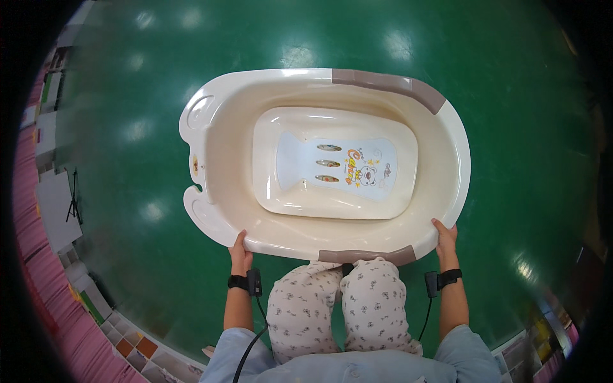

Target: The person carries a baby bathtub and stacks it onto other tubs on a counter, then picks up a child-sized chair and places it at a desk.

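Observation:
A cream baby bathtub [236, 163] with brown grip strips on its two long rims lies in front of my knees. Inside it rests a cream, rounded tray-like insert [268, 185] with a pale blue panel, three oval slots and a cartoon bear. My left hand [240, 254] grips the near rim toward the left end, thumb over the top. At the right end of the same rim, my right hand [446, 237] holds on in the same way. The fingers of both hands are hidden below the rim.
Glossy green floor [523, 147] surrounds the tub. Along the left edge run a pink curtain [38, 223], a white board [56, 210], a black tripod [75, 201] and low shelving [131, 341]. Cables hang from black devices [254, 281] strapped on my wrists.

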Tool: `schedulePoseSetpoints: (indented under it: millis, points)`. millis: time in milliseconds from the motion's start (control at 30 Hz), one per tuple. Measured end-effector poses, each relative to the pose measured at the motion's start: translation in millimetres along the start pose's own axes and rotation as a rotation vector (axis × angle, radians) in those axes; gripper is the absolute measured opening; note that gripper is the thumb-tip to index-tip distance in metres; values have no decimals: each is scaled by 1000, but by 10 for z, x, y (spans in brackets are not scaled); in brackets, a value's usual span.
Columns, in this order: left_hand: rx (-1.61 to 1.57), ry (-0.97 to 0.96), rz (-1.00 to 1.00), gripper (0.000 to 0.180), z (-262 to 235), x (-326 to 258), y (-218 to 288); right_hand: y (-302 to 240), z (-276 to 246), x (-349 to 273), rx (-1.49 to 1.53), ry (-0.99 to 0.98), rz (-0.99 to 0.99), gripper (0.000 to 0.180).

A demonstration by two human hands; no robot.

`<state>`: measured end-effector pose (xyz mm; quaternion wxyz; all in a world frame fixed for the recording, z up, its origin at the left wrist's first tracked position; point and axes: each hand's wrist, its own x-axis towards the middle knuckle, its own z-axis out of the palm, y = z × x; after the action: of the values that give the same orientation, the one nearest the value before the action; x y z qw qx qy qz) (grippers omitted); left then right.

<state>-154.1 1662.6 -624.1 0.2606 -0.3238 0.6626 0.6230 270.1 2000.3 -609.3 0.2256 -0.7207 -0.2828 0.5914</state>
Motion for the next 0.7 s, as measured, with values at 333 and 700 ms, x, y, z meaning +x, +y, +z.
schedulePoseSetpoints:
  millis: [333,700]
  points:
    - [66,29,447,55,772,-219,629,-365,113,-104,2,115,-115,45]
    - [84,49,579,57,1040,-802,1096,-1026,90,-400,90,95,-51,41]
